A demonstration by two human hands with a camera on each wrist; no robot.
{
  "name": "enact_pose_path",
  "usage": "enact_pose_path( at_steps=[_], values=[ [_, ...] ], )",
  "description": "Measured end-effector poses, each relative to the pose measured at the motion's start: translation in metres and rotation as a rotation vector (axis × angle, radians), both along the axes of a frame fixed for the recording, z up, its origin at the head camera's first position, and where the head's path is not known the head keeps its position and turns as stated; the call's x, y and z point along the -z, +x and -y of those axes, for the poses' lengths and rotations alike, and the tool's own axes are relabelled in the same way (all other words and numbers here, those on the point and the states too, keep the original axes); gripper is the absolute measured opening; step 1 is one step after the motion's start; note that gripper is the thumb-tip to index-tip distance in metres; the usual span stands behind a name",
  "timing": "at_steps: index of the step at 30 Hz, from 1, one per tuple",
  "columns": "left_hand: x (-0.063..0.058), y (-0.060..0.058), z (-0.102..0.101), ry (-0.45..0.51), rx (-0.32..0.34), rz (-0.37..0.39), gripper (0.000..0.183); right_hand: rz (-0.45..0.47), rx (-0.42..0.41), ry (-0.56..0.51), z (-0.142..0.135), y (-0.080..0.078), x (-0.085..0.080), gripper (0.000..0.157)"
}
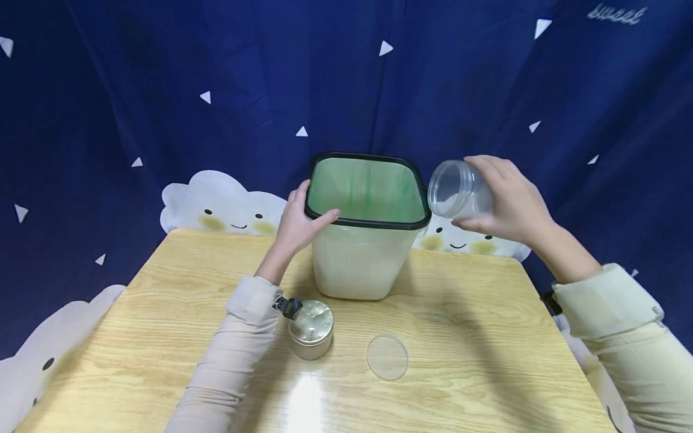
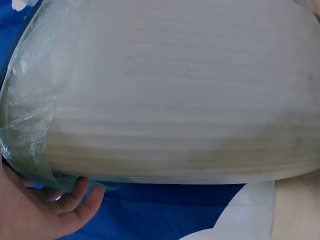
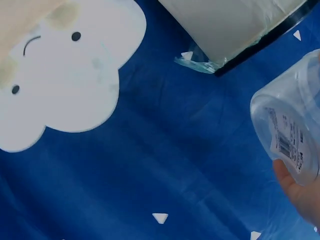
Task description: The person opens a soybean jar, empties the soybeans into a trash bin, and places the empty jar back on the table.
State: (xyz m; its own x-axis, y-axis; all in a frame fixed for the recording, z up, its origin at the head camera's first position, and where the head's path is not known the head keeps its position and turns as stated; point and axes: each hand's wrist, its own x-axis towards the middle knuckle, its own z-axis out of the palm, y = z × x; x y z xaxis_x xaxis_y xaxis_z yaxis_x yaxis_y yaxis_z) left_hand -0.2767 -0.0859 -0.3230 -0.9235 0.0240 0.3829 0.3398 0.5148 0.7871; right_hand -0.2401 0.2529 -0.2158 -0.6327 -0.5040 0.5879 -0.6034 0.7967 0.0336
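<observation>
A white trash bin (image 1: 360, 264) with a black rim and a green plastic bag (image 1: 368, 186) inside stands on the table. At its left upper edge my left hand (image 1: 298, 222) grips the rim, thumb over the front and fingers along the side. In the left wrist view, that hand's curled fingers (image 2: 75, 205) are beside the bag's overhanging edge. My right hand (image 1: 509, 198) holds a clear plastic jar (image 1: 460, 189) in the air right of the bin. The jar is tipped on its side, its open mouth toward the bin, and a printed label (image 3: 287, 140) shows on its base.
A small round tin (image 1: 311, 328) with a silvery top stands near my left wrist. Right of it, a clear round disc (image 1: 387, 357) lies flat on the wooden table (image 1: 460, 361). Behind the table hangs a dark blue curtain (image 1: 260, 72) with white cloud cutouts (image 1: 227, 207) in front.
</observation>
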Motion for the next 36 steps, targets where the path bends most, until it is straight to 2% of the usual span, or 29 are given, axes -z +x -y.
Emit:
enact_pose_path(
  at_steps=[5,14,23,36],
  values=[
    [0.001,0.001,0.0,0.001,0.001,0.0,0.086,0.03,-0.021,-0.121,-0.01,0.01,0.015,0.096],
    [0.001,0.001,0.001,0.008,0.001,-0.009,0.085,0.049,-0.056,-0.253,-0.012,0.027,0.034,0.094],
    [0.001,0.001,0.002,0.014,0.002,-0.008,0.084,0.137,0.004,-0.354,-0.015,0.042,0.056,0.094],
    [0.002,-0.001,0.001,0.013,0.009,-0.006,0.085,0.199,0.051,-0.458,-0.023,0.059,0.103,0.092]
  ],
)
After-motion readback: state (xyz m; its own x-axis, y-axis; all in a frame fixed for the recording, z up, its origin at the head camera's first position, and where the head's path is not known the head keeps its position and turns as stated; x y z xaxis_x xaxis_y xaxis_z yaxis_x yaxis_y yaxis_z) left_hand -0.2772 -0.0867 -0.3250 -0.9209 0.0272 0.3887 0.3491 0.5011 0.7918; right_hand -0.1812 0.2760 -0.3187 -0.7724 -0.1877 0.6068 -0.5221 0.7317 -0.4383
